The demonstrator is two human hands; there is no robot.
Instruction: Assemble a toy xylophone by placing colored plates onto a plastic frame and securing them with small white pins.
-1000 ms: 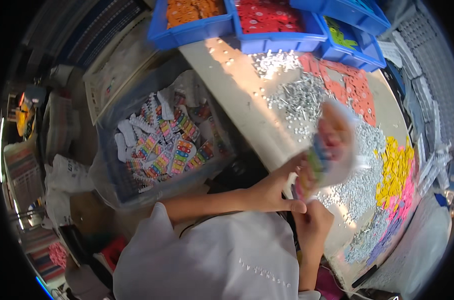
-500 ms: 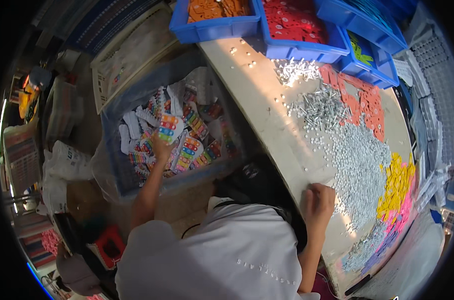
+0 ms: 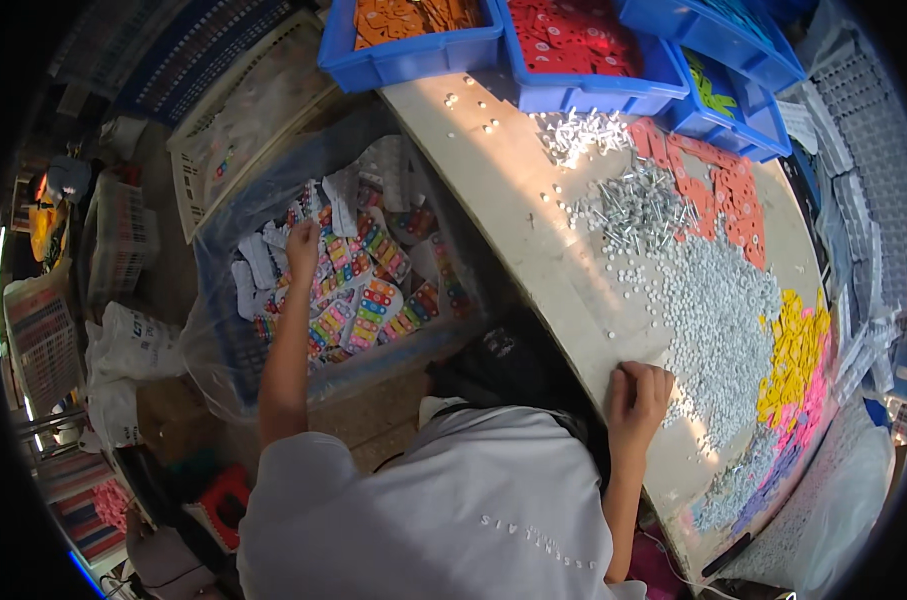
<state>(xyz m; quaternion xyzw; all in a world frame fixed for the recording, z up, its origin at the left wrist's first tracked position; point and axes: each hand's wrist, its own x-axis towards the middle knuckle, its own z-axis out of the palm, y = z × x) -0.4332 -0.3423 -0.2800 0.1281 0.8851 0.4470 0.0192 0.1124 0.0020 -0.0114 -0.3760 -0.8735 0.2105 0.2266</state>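
Observation:
My left hand (image 3: 302, 246) is over a plastic-lined bin, with its fingers closed at the far side of the pile. Whatever they pinch, if anything, is hidden. Below and around it lie many toy xylophones (image 3: 375, 310), white boards with rows of coloured bars, heaped at odd angles, some with only their white backs showing. On the near edge of the worktable rests my right hand (image 3: 641, 395). Its fingers are loosely curled in and nothing shows in them. It lies just left of a wide spread of small pale-grey pieces (image 3: 718, 340).
On the worktable (image 3: 533, 230) lie metal pins (image 3: 633, 212), salmon plates (image 3: 738, 210) and yellow pieces (image 3: 795, 355). Blue trays of orange, red (image 3: 573, 40) and green parts line its far end. A white crate (image 3: 198, 175) stands beyond the bin (image 3: 223, 350).
My left hand has moved a little away and to the left across the pile; the xylophone it held up is no longer seen raised in it. My right hand has stayed put.

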